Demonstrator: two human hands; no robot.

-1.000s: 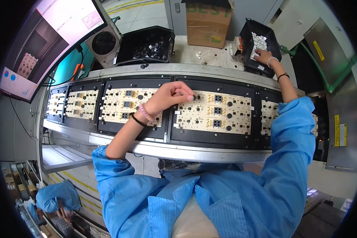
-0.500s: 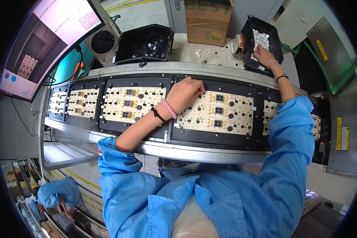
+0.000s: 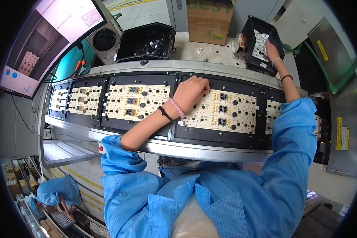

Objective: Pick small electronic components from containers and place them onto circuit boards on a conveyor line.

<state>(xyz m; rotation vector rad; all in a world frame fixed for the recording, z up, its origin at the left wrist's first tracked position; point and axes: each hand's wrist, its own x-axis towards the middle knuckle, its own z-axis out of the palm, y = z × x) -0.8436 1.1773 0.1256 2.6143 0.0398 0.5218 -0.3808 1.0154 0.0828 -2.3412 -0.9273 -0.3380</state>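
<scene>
Now the left hand (image 3: 191,92) rests curled on a cream board (image 3: 222,111), fingertips pressed at its top-left edge; whether they pinch anything I cannot tell. That board lies in a black tray (image 3: 265,133) on the conveyor, just right of another board (image 3: 135,101). Far off to the right, the right hand (image 3: 272,50) reaches into a tilted black bin (image 3: 250,29) of small white parts (image 3: 259,41), fingers bent among them, grip unclear. A cardboard box (image 3: 209,22) stands left of that bin.

Circuit boards (image 3: 222,111) lie in a row on the conveyor (image 3: 210,148). Monitor (image 3: 47,39) at ten o'clock, cardboard box (image 3: 210,20) at twelve, parts bin (image 3: 260,43) at one.
</scene>
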